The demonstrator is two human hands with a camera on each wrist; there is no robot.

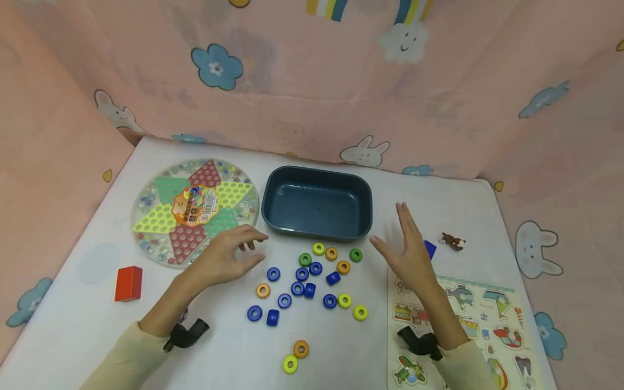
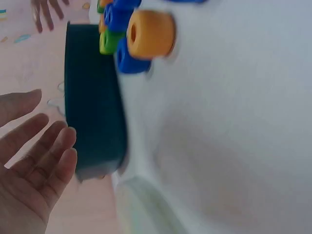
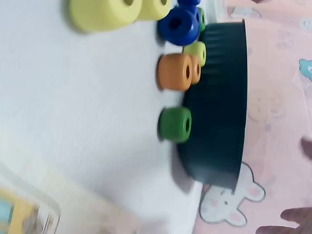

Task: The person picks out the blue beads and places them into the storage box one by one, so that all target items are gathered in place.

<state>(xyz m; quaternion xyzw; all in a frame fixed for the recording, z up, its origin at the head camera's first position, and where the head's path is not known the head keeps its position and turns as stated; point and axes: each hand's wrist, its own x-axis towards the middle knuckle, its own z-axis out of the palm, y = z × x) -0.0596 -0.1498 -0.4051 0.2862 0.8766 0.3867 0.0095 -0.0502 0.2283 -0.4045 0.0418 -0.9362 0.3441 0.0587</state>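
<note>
My left hand [image 1: 226, 255] hovers left of the scattered beads, between the round game board and the dark tray; its fingers are relaxed and hold nothing. My right hand [image 1: 408, 260] is raised right of the beads with fingers extended, also holding nothing. The dark blue-green tray [image 1: 317, 232] stands beyond both hands with nothing in it. Thick ring-shaped beads lie loose in front of it: several blue ones like this blue bead [image 1: 297, 288], several yellow ones, several orange ones such as the orange bead [image 3: 174, 71], and green ones including the green bead [image 3: 175, 124].
A round star-patterned board [image 1: 168, 190] with marbles lies at the left, near a red block [image 1: 128, 283]. On the right are a picture puzzle board [image 1: 492, 303], a blue block [image 1: 430, 249] partly behind my hand, and a small brown figure [image 1: 453, 241]. Pink cloth [image 1: 302, 81] hangs behind.
</note>
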